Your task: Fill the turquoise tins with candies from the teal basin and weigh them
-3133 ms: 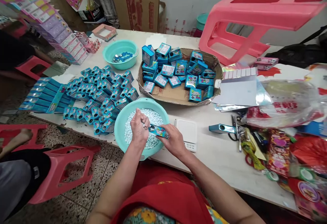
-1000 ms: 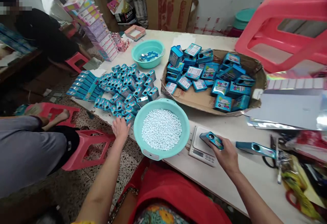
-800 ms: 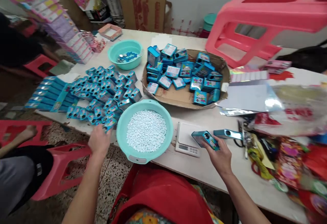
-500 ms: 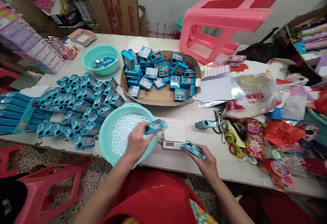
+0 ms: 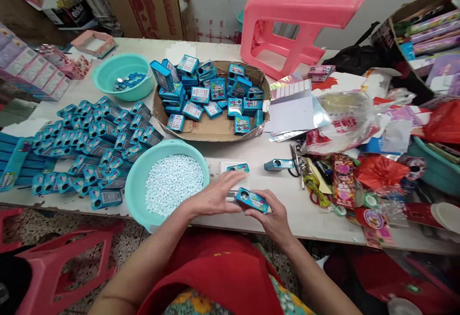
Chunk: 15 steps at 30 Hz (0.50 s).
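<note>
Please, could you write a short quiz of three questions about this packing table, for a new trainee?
1. True or false: the right hand holds a small blue box.
2. What fills the teal basin nearest the person? A) small white pellets B) water C) coins
3. Fill in: one blue box lies on the white ______, beyond the open left hand.

Key: 1 true. 2 A. 3 scale.
</note>
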Each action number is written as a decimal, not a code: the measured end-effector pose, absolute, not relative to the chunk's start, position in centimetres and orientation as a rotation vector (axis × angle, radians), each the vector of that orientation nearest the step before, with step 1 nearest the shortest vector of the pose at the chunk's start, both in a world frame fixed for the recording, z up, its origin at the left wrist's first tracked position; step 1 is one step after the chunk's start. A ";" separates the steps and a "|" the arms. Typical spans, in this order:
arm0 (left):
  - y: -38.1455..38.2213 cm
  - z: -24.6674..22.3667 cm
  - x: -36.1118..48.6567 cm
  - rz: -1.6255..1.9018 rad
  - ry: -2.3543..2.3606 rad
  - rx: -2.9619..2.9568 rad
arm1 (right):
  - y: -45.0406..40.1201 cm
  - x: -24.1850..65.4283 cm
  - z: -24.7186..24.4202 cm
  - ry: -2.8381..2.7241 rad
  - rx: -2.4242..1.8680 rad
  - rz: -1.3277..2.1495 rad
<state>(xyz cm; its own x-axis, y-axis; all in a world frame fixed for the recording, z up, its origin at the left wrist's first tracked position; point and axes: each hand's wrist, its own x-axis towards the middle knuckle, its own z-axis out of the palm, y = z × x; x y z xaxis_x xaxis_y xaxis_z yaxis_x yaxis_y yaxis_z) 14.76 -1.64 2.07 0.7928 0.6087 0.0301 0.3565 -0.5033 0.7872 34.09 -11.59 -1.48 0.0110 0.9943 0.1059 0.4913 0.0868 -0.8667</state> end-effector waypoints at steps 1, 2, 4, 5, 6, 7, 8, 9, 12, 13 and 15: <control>-1.9 3.2 14.5 0.355 0.681 2.134 | -10.4 33.4 -0.8 -1.608 -1.442 0.811; -2.2 4.1 14.2 0.345 0.726 2.128 | -9.2 32.7 -0.3 -1.623 -1.381 0.786; -2.7 5.3 12.9 0.415 0.971 2.124 | -6.6 31.6 0.7 -1.615 -1.315 0.664; -3.0 5.8 11.7 0.487 1.121 2.120 | -5.4 31.3 1.0 -1.595 -1.315 0.595; -3.4 6.3 10.2 0.570 1.273 2.110 | -4.4 31.3 1.1 -1.569 -1.337 0.542; -4.0 6.8 8.4 0.653 1.439 2.085 | -3.5 31.5 1.0 -1.544 -1.373 0.509; -4.7 7.3 6.2 0.721 1.611 2.044 | -2.9 32.0 0.8 -1.522 -1.419 0.498; -5.5 7.7 3.8 0.743 1.814 1.981 | -2.5 32.6 0.4 -1.501 -1.472 0.497; -8.5 8.3 -3.9 0.556 2.454 1.716 | -2.9 34.6 -1.8 -1.474 -1.603 0.514; -9.4 8.0 -6.3 0.456 2.630 1.612 | -3.2 35.1 -2.6 -1.483 -1.629 0.530; -10.9 6.4 -10.6 0.190 2.810 1.388 | -3.8 35.6 -4.3 -1.532 -1.656 0.584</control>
<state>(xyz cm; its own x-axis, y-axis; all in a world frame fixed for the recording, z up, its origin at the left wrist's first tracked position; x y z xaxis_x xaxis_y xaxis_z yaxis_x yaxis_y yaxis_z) -10.57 -10.94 6.44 -0.6091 0.7914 0.0521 0.7912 0.6018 0.1088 35.61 -3.80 -4.32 0.1641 0.9706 0.1762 0.6071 0.0414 -0.7936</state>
